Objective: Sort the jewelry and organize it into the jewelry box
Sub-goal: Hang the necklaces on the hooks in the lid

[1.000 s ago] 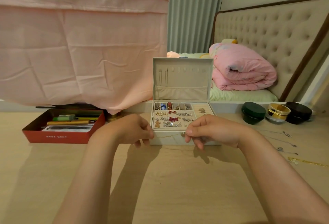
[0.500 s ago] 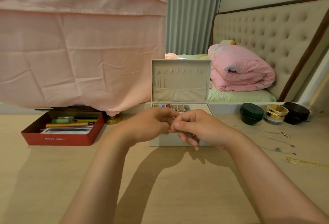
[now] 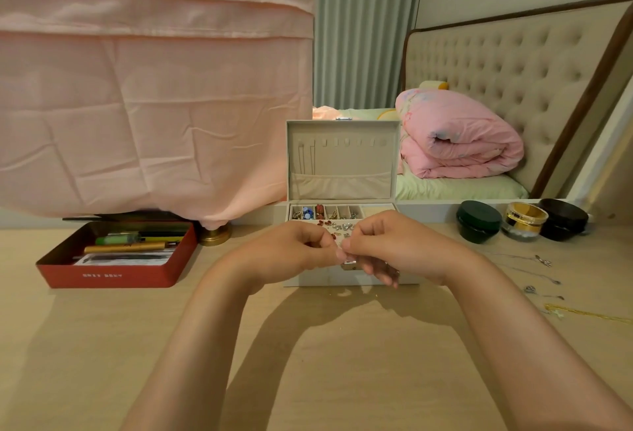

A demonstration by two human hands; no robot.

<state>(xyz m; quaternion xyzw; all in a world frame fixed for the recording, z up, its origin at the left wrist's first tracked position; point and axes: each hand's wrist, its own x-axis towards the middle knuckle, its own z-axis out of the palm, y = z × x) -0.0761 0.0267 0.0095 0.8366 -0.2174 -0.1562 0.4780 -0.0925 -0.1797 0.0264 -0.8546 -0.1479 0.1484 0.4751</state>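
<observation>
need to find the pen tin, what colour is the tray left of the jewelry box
Red tin, clearest in the head view.

Hands held apart a second ago, with a thin chain stretched between them before the jewelry box (image 3: 342, 163), have been brought together. The left hand (image 3: 291, 252) and right hand (image 3: 394, 249) are now seen with pinching fingertips met over the tray's front rows. The chain can no longer be made out.
</observation>
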